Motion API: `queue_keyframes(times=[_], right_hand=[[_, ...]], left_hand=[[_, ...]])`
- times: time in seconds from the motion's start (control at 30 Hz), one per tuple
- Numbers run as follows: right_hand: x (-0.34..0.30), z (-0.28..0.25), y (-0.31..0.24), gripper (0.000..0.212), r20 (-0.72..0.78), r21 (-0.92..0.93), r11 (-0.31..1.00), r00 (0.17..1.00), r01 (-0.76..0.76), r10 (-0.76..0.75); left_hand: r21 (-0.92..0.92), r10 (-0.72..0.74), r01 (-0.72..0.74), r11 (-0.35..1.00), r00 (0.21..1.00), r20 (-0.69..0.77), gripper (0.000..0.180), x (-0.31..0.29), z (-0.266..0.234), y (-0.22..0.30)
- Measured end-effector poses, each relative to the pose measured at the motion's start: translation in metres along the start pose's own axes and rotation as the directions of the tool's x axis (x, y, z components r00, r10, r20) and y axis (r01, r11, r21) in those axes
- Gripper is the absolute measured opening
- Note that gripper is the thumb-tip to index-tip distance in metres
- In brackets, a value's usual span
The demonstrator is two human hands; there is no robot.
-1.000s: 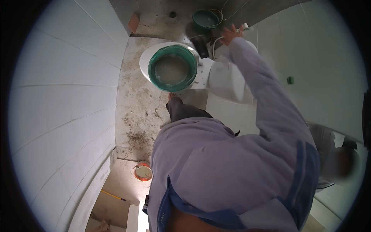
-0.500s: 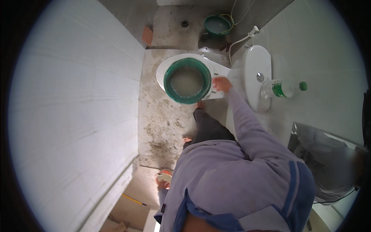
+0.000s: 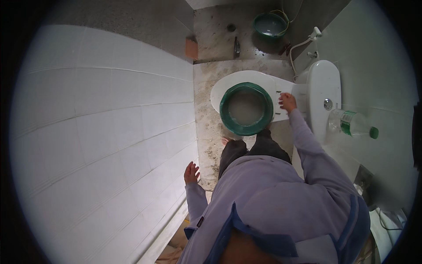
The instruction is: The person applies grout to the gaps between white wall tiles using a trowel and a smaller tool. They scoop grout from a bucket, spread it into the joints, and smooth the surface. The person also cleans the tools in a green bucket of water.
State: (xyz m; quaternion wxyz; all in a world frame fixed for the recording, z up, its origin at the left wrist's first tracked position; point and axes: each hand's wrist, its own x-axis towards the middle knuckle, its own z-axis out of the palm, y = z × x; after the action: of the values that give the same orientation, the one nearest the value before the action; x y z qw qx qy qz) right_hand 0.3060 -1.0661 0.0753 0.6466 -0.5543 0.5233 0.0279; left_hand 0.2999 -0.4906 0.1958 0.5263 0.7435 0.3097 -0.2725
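Observation:
A green bucket (image 3: 224,108) of cloudy water stands on the closed white lid of a toilet (image 3: 255,77). Just right of the bucket, my right hand (image 3: 287,102) hovers over the back of the seat near the hinges. Its fingers are loosely bent and apart, with nothing visible in them. My left hand (image 3: 191,172) is out to the left beside the white tiled wall, its fingers spread and empty. My feet are partly hidden by the bucket and my trousers.
On the cistern (image 3: 323,83) lies a clear plastic bottle (image 3: 351,123) with a green cap. Beyond the toilet sit a second green bucket (image 3: 269,25), a dark brush-like object (image 3: 237,46) and an orange tile piece (image 3: 191,48). A white spray hose (image 3: 301,44) hangs at the right wall.
My left hand has come up and left; the round orange-rimmed thing seen by it before no longer shows. My right hand stays beside the bucket. The view has shifted, moving the scene rightward.

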Motion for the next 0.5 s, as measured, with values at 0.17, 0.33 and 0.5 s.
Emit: queue_keyframes(times=[0.17, 0.33, 0.5], right_hand=[[-0.001, 0.006, -0.049, 0.024, -0.010, 0.068, 0.996, 0.999, 0.051, -0.050], [-0.048, 0.014, -0.065, 0.029, -0.156, 0.079, 0.996, 0.987, 0.051, -0.039], [-0.103, 0.010, -0.085, 0.034, -0.125, -0.042, 0.995, 0.988, 0.088, -0.093]], left_hand=[[0.157, -0.196, 0.171, 0.973, 0.967, 0.163, 0.049, 0.065, -0.027, 0.010], [0.484, -0.397, 0.224, 0.846, 0.871, 0.291, 0.040, 0.158, -0.058, -0.012], [0.521, -0.377, 0.196, 0.831, 0.887, 0.267, 0.035, 0.249, -0.037, 0.067]])
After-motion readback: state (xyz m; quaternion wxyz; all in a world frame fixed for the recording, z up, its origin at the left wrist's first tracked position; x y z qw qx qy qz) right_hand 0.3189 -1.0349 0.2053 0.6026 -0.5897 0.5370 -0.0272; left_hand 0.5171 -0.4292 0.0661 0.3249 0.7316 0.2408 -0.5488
